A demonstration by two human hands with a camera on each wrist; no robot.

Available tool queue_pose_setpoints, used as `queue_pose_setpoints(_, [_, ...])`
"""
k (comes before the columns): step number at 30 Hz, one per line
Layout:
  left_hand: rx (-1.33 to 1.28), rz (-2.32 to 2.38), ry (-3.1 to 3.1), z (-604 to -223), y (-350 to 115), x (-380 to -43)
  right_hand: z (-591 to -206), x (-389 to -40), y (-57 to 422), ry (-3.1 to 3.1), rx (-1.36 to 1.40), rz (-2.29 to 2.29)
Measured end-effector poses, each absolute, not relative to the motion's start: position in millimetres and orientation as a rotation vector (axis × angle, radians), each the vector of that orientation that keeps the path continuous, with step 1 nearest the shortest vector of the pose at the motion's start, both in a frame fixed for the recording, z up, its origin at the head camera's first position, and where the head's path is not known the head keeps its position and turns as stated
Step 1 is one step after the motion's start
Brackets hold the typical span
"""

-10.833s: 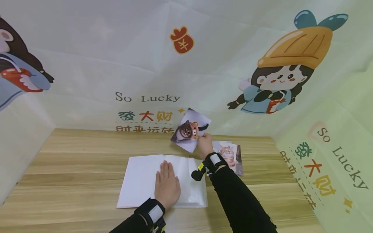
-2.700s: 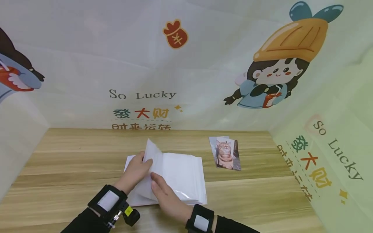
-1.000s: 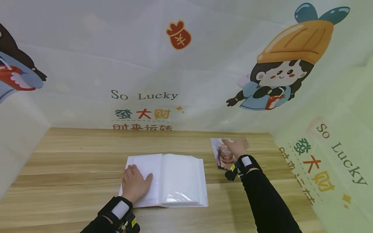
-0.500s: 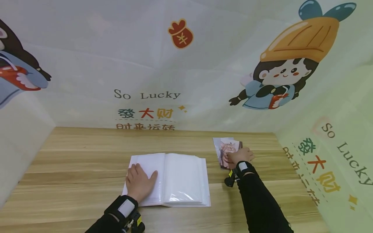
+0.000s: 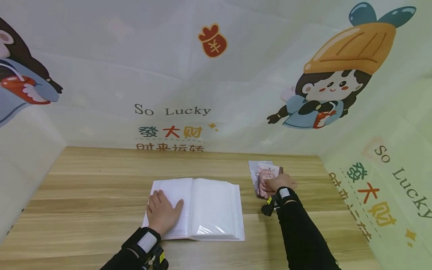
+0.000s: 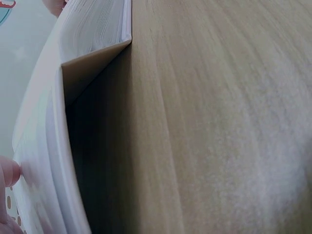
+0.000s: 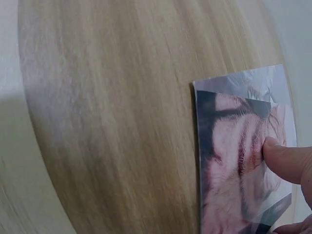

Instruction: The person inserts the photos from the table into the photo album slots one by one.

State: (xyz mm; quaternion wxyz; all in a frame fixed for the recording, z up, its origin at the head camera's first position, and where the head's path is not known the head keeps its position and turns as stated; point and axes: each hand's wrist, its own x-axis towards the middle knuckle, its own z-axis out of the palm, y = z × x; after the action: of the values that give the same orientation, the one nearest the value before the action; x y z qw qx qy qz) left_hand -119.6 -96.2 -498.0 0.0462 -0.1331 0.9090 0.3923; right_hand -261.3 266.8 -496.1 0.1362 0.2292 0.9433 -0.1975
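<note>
A white photo album (image 5: pixel 214 206) lies spread on the table, its clear sleeve shining on the right-hand page. My left hand (image 5: pixel 162 213) rests flat on the left page, fingers apart; in the left wrist view a fingertip (image 6: pixel 10 173) shows at the page. To the right of the album lies a small pile of photos, a cat photo (image 5: pixel 264 176) on top and a grey one (image 7: pixel 243 78) beneath. My right hand (image 5: pixel 281 183) is at the pile: its thumb (image 7: pixel 280 153) presses on the cat picture, with another finger near the photo's edge.
The wooden table (image 5: pixel 91 195) runs back to a pale printed cloth backdrop (image 5: pixel 162 71), which also rises at both sides. In the left wrist view, the album's cover (image 6: pixel 73 195) stands raised from the table beside the spine.
The hands have gone from turning an album page to apart: the left lies on the left page, the right went to the photos. The cat-with-bear photo held earlier is out of sight.
</note>
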Motion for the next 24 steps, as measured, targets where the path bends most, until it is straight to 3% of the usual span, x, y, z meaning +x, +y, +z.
queue_pose_setpoints(6, [-0.407, 1.18, 2.762, -495, -95, -118, -506, -267, 277, 2.723, 0.735, -0.607])
queue_pose_setpoints(13, [-0.39, 1.185, 2.752, -499, -93, -119, -489, -247, 280, 2.81, 0.726, -0.69])
queue_pose_setpoints(18, [-0.363, 1.208, 2.764, -504, -94, -118, -476, -240, 278, 2.967, 0.795, -1.029])
queue_pose_setpoints(24, [-0.35, 1.22, 2.728, -506, -96, -118, -446, -256, 250, 3.203, 0.471, -1.241])
